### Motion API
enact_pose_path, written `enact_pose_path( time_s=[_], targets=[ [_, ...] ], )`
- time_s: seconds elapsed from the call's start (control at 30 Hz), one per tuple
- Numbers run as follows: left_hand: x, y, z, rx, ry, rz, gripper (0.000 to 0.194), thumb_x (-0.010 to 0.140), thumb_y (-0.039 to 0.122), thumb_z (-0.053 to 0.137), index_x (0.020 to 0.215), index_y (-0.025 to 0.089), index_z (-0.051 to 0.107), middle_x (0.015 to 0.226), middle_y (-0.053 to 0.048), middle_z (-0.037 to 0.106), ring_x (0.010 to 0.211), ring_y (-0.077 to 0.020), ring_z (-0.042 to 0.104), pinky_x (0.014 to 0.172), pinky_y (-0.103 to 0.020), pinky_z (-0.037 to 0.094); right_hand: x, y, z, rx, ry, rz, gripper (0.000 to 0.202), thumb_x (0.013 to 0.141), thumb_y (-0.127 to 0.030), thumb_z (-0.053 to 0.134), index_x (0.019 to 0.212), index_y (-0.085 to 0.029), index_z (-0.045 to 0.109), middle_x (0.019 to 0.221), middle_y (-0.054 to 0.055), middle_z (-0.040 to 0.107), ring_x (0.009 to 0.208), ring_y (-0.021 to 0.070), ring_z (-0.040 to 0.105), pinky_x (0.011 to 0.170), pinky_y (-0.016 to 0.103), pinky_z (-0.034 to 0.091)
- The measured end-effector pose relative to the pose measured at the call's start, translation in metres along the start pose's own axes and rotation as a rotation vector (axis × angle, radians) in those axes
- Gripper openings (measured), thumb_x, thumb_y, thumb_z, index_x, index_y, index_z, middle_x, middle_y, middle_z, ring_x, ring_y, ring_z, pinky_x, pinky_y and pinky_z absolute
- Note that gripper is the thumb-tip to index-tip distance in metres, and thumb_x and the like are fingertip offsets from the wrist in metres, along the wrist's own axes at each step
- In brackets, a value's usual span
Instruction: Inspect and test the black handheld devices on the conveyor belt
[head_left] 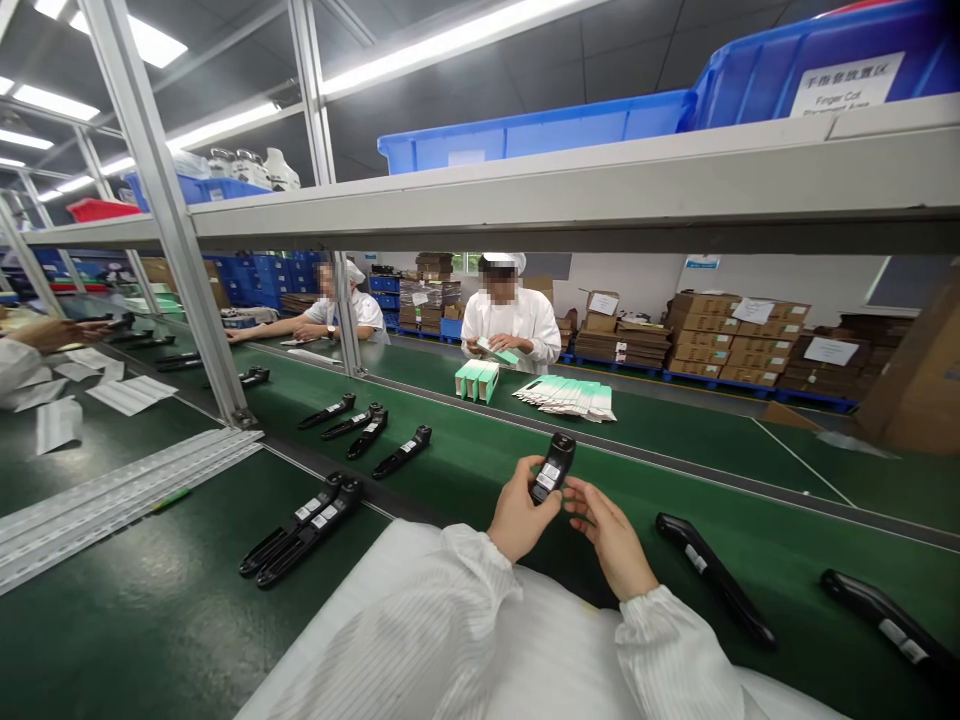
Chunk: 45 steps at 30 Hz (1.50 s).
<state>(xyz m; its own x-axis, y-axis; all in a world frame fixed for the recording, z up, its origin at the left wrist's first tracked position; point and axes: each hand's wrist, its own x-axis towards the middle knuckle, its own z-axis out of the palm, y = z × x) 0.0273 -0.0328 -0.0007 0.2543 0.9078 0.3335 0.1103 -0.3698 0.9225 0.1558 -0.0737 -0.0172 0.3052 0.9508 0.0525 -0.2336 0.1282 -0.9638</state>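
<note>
My left hand (519,512) grips a black handheld device (553,466) with white labels, its rounded end tilted up and away from me. Close by the device's right side is my right hand (609,535), fingers apart and slightly curled; I cannot tell whether a fingertip touches it. To the right on the green belt lies a similar long black device (716,580), and another (889,625) lies farther right. Several more, including one black device (403,452), are spread along the belt at left. Two black devices (304,530) rest side by side on the near left surface.
Across the belt, a co-worker (511,325) handles a green-and-white box near upright cartons (476,380) and a flat stack (566,397). Another co-worker (360,310) sits left. An overhead shelf (525,205) carries blue bins (540,135). A metal post (161,200) stands left.
</note>
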Motion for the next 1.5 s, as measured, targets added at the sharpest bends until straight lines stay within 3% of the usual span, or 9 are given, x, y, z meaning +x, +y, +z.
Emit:
enact_pose_path(
  time_s=[0.37,0.5,0.6,0.7,0.8,1.03,1.23,1.37,1.5],
  targets=[
    [-0.006,0.004,0.008,0.064,-0.157,0.090,0.033,0.082,0.037,0.044,0.109,0.019,0.048,0.070,0.001,0.053,0.062,-0.0111,0.051,0.059,-0.023,0.040,-0.007,-0.007,0.006,0.160,-0.043,0.012,0.040,0.068,-0.053,0.061,0.090,-0.020,0.067,0.091,0.006,0.067,0.087,0.0223,0.057,0.068,0.030,0.045],
    [0.025,-0.013,-0.031,0.244,-0.085,0.069,0.036,0.088,0.040,0.029,0.095,0.017,0.056,0.072,-0.002,0.056,0.061,-0.0122,0.052,0.059,-0.024,0.043,-0.006,-0.006,0.004,0.151,-0.045,0.030,0.036,0.067,-0.052,0.063,0.086,-0.021,0.067,0.083,0.003,0.066,0.077,0.0179,0.056,0.061,0.026,0.043],
    [0.044,-0.030,-0.078,0.691,0.157,0.114,0.035,0.080,0.028,0.046,0.113,0.017,0.050,0.105,-0.009,0.056,0.102,-0.0220,0.049,0.086,-0.033,0.039,-0.008,-0.007,0.005,0.150,-0.060,0.045,0.034,0.066,-0.050,0.064,0.084,-0.022,0.067,0.081,0.003,0.065,0.074,0.0167,0.055,0.060,0.025,0.042],
    [0.050,-0.047,-0.118,0.917,0.341,-0.221,0.046,0.075,0.020,0.049,0.120,0.011,0.042,0.126,-0.019,0.042,0.121,-0.0317,0.033,0.096,-0.045,0.029,-0.009,-0.007,0.006,0.145,-0.086,0.060,0.035,0.066,-0.050,0.064,0.086,-0.022,0.067,0.080,0.003,0.065,0.075,0.0167,0.055,0.061,0.025,0.042],
    [0.050,-0.057,-0.131,0.836,0.232,-0.474,0.041,0.071,0.012,0.049,0.112,0.012,0.048,0.120,-0.019,0.047,0.121,-0.0340,0.034,0.095,-0.051,0.026,-0.009,-0.006,0.006,0.144,-0.092,0.065,0.037,0.065,-0.051,0.065,0.087,-0.022,0.067,0.080,0.003,0.065,0.074,0.0168,0.055,0.061,0.026,0.042],
    [0.047,-0.050,-0.093,0.479,0.016,-0.436,0.035,0.073,0.018,0.047,0.108,0.015,0.050,0.102,-0.011,0.059,0.099,-0.0221,0.054,0.076,-0.031,0.045,-0.011,-0.010,0.006,0.148,-0.118,0.086,0.043,0.064,-0.054,0.064,0.089,-0.019,0.066,0.087,0.007,0.069,0.086,0.0226,0.061,0.075,0.033,0.044],
    [0.031,-0.028,-0.045,-0.740,-0.143,-0.696,0.025,0.076,0.026,0.040,0.091,0.010,0.054,0.079,-0.007,0.060,0.058,-0.0108,0.054,0.037,-0.016,0.034,-0.001,0.002,-0.004,-0.078,-0.013,0.184,0.041,0.068,-0.059,0.054,0.075,-0.019,0.060,0.072,0.005,0.068,0.056,0.0181,0.062,0.050,0.027,0.041],
    [0.017,-0.015,-0.022,-0.894,-0.240,-0.759,0.036,0.082,0.040,0.039,0.093,0.010,0.056,0.070,-0.004,0.057,0.048,-0.0078,0.049,0.032,-0.015,0.026,0.014,0.017,-0.021,-0.450,0.072,0.083,0.031,0.069,-0.052,0.053,0.071,-0.021,0.055,0.065,0.001,0.064,0.055,0.0176,0.059,0.056,0.030,0.042],
    [0.008,-0.007,-0.012,-0.927,-0.307,-0.739,0.042,0.082,0.046,0.038,0.095,0.010,0.057,0.069,-0.004,0.057,0.049,-0.0081,0.048,0.033,-0.015,0.026,0.022,0.022,-0.036,-0.628,0.167,-0.004,0.028,0.061,-0.034,0.061,0.087,-0.023,0.058,0.083,0.006,0.064,0.084,0.0276,0.058,0.076,0.040,0.039]
  ],
)
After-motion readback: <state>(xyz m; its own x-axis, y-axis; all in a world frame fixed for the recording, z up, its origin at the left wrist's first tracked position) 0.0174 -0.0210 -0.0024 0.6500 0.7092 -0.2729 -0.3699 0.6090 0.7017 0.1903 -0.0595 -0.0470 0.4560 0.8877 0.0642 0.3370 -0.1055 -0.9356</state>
